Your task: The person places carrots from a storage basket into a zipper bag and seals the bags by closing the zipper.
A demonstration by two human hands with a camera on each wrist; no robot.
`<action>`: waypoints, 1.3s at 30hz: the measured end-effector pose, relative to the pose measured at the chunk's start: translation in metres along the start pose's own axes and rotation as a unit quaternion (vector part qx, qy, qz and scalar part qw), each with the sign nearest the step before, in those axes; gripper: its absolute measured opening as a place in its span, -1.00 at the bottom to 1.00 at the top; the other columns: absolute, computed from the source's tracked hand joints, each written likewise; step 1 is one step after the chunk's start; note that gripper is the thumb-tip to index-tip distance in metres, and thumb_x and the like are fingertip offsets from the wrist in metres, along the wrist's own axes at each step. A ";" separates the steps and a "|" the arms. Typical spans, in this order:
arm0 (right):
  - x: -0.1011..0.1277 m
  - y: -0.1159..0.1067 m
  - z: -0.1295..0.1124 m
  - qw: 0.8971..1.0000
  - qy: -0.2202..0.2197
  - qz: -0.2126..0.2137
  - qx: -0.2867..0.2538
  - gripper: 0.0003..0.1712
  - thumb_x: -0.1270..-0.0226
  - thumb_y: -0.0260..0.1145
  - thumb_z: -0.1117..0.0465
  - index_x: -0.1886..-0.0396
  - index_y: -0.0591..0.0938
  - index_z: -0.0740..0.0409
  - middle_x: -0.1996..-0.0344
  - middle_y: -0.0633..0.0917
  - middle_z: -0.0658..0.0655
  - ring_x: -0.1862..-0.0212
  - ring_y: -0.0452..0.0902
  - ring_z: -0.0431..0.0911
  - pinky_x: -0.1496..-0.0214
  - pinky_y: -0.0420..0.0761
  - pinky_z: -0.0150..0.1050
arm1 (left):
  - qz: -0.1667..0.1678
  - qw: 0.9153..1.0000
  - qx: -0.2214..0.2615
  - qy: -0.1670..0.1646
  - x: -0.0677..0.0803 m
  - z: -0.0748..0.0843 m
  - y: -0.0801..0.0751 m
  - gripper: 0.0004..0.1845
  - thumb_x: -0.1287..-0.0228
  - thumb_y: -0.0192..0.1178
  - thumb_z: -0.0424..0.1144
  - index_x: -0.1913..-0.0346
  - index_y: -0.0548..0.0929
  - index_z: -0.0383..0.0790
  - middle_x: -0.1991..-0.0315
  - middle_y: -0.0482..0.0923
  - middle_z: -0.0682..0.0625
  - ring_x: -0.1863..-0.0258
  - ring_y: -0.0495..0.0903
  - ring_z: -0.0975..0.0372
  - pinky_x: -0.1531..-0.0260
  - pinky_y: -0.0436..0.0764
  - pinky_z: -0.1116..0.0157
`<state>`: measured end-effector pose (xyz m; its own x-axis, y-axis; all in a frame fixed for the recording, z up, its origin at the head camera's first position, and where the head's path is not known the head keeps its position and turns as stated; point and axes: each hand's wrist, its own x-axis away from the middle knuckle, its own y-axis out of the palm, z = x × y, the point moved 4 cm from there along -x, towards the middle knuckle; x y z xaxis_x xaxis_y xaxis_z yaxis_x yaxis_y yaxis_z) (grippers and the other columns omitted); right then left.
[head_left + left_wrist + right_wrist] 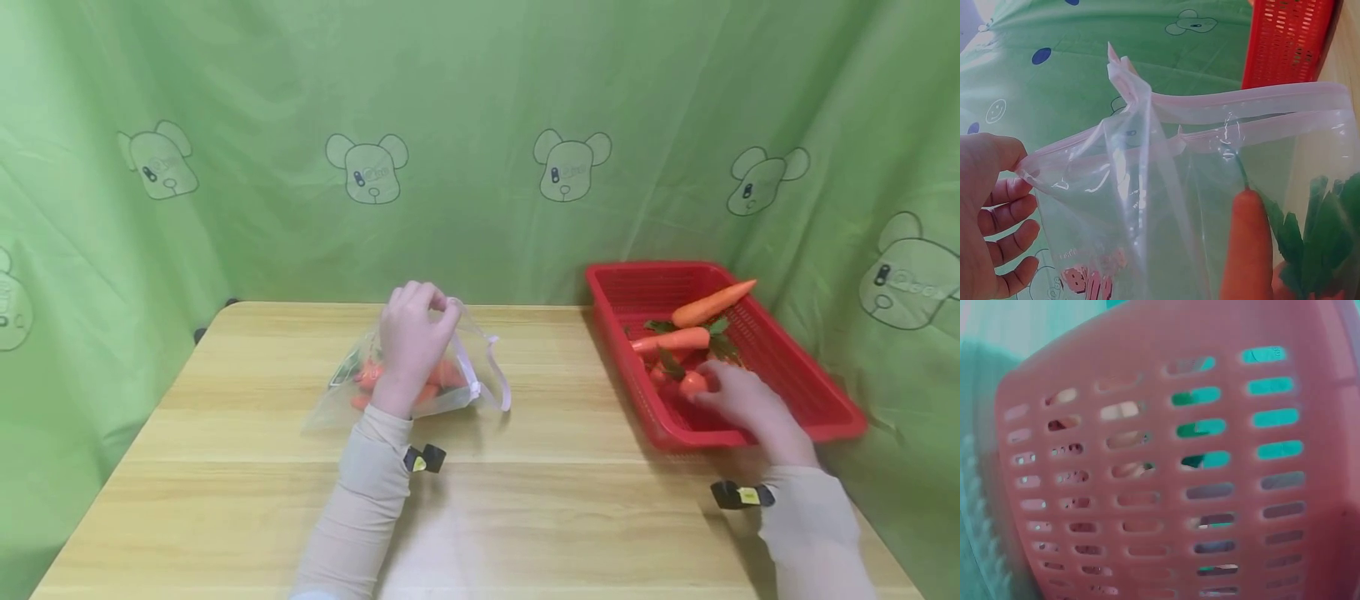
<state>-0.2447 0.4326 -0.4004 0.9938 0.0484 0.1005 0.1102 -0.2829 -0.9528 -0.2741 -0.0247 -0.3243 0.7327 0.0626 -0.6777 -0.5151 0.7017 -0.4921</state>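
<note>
My left hand (418, 333) pinches the top edge of a clear zip bag (1166, 150) between thumb and forefinger; its other fingers are loosely bent. The bag lies on the table with its mouth toward the right. Inside are a carrot (1247, 244), green leaves (1310, 250) and other orange-red pieces. My right hand (746, 406) reaches into a red basket (813, 379), its thumb and fingers around a round orange-red piece (693, 384), perhaps a tomato. The right wrist view shows only the basket's slotted wall (1166, 444), hiding most of that hand.
Two carrots, one at the back (712, 303) and one nearer (671, 340), lie in the basket with green leaves (720, 333). The basket stands at the right of the wooden table (525, 500). A green curtain (465, 233) hangs behind and at both sides.
</note>
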 end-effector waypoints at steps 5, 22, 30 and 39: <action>0.004 -0.008 -0.002 0.998 0.014 0.050 -0.030 -0.20 -0.26 0.32 -0.11 -0.24 0.35 0.39 0.03 0.59 0.48 0.07 0.55 0.28 0.11 0.55 0.21 | 0.003 1.000 0.002 0.007 -0.001 0.001 -0.001 -0.83 -0.16 0.23 -0.17 0.46 0.60 -0.20 0.37 0.64 -0.06 0.33 0.53 0.07 0.29 0.48 0.17; 0.020 -0.032 -0.026 0.955 0.044 0.269 -0.118 -0.25 -0.35 0.23 -0.08 -0.29 0.34 0.39 0.00 0.58 0.47 0.11 0.56 0.16 0.11 0.50 -0.04 | 0.014 1.000 0.006 0.018 -0.001 -0.002 0.000 -0.84 -0.13 0.25 -0.19 0.49 0.60 -0.20 0.40 0.63 -0.05 0.36 0.52 0.08 0.30 0.47 0.18; 0.023 -0.040 -0.038 0.919 0.088 0.337 -0.185 -0.29 -0.26 0.30 -0.11 -0.26 0.40 0.20 0.16 0.59 0.14 0.33 0.29 -0.48 0.33 0.31 -0.60 | 0.013 1.000 0.005 0.016 0.000 -0.001 -0.001 -0.84 -0.13 0.25 -0.20 0.48 0.60 -0.21 0.39 0.64 -0.06 0.36 0.52 0.08 0.29 0.48 0.18; 0.026 -0.046 -0.058 0.861 0.085 0.424 -0.270 -0.47 -0.22 0.32 -0.02 -0.16 0.39 -0.14 0.31 0.46 -0.38 0.29 0.42 -0.48 0.25 0.38 -0.64 | 0.015 1.000 0.008 0.015 -0.001 -0.001 -0.002 -0.85 -0.13 0.25 -0.20 0.48 0.60 -0.21 0.40 0.63 -0.06 0.36 0.52 0.07 0.29 0.48 0.18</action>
<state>-0.2226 0.3915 -0.3371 0.7049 -0.5215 -0.4808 -0.7083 -0.5536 -0.4380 -0.2747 -0.0269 -0.3234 0.7031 0.0626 -0.7083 -0.5294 0.7111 -0.4627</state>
